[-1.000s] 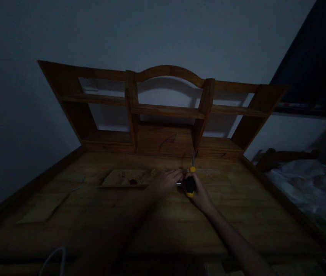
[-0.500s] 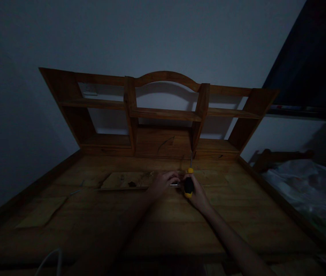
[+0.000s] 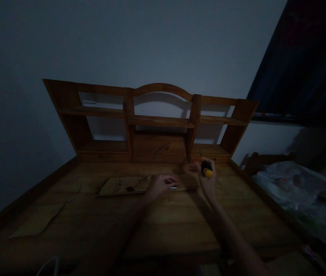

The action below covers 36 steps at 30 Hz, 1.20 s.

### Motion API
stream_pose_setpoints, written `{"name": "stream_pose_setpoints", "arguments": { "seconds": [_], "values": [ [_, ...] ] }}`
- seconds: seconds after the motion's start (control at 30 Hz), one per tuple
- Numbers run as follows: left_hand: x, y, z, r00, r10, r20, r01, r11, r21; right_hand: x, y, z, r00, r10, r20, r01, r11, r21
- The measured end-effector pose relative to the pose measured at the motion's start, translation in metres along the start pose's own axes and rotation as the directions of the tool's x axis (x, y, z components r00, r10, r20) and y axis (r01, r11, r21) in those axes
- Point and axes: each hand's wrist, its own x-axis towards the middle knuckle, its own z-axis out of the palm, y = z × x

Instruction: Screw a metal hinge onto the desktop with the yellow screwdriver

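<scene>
In the head view my right hand [image 3: 209, 183] is wrapped round a screwdriver [image 3: 207, 168] with a black and yellow handle. It is raised above the desk, to the right of the board, and the shaft points away toward the shelf. My left hand [image 3: 160, 184] rests on a long, narrow wooden board [image 3: 140, 185], its fingers closed at a small shiny metal piece [image 3: 173, 187] by the board's near edge. The fingers partly hide that piece, and its exact kind is too dark to make out. A dark mark shows on the board's left part.
A wooden shelf unit [image 3: 159, 122] stands at the back of the desk [image 3: 163, 218] against the wall. At left lie a flat, pale piece [image 3: 36, 220] and a thin metal item [image 3: 70, 199]. A white cable [image 3: 49, 262] is at the front edge; plastic bags [image 3: 292, 184] lie at right.
My right hand has moved right and away from my left hand, lifting the screwdriver off with its handle end now turned toward me. My left hand stays at the metal piece. The view has shifted slightly.
</scene>
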Motion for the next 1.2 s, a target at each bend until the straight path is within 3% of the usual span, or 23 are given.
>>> {"name": "stream_pose_setpoints", "arguments": {
  "seconds": [0.07, 0.13, 0.23, 0.33, 0.4, 0.53, 0.73, 0.93, 1.03, 1.13, 1.2],
  "values": [
    [-0.001, -0.003, 0.001, 1.0, 0.003, 0.011, -0.003, 0.999, -0.038, 0.038, -0.04, -0.005, 1.0, -0.025, -0.018, 0.026, 0.999, 0.035],
    [-0.001, -0.004, 0.0, 1.0, 0.02, 0.011, -0.019, 0.997, -0.074, 0.074, -0.087, -0.009, 0.998, -0.02, 0.064, 0.017, 0.998, 0.059],
    [0.0, -0.007, -0.001, 1.0, 0.021, 0.008, -0.02, 0.993, -0.114, 0.112, -0.148, -0.011, 0.993, -0.056, 0.105, 0.072, 0.986, -0.153],
    [0.002, -0.014, 0.0, 1.0, 0.007, 0.015, -0.005, 0.99, -0.143, 0.122, -0.177, -0.002, 0.978, -0.155, 0.139, 0.199, 0.893, -0.403],
    [0.004, -0.02, 0.0, 1.0, 0.006, 0.027, -0.001, 0.986, -0.169, 0.119, -0.175, 0.01, 0.982, -0.144, 0.123, 0.186, 0.85, -0.493],
    [0.005, -0.024, -0.001, 0.999, -0.023, 0.049, 0.033, 0.978, -0.205, 0.112, -0.144, 0.031, 0.979, -0.025, 0.202, 0.131, 0.835, -0.534],
    [0.003, -0.015, -0.003, 0.998, -0.001, 0.067, 0.018, 0.969, -0.247, 0.11, -0.115, 0.029, 0.927, -0.057, 0.371, 0.275, 0.775, -0.569],
    [0.004, -0.012, -0.003, 0.993, -0.085, 0.083, 0.1, 0.976, -0.191, 0.109, -0.107, 0.023, 0.844, -0.005, 0.536, 0.347, 0.767, -0.539],
    [0.004, -0.01, -0.003, 0.995, -0.073, 0.063, 0.082, 0.982, -0.167, 0.106, -0.106, 0.022, 0.802, 0.035, 0.597, 0.338, 0.797, -0.501],
    [0.004, -0.008, -0.003, 0.996, -0.066, 0.057, 0.076, 0.98, -0.187, 0.104, -0.107, 0.019, 0.729, 0.069, 0.681, 0.345, 0.822, -0.453],
    [0.004, -0.008, -0.003, 0.995, -0.066, 0.068, 0.079, 0.974, -0.212, 0.103, -0.109, 0.018, 0.712, 0.077, 0.698, 0.353, 0.82, -0.451]
  ]
}}
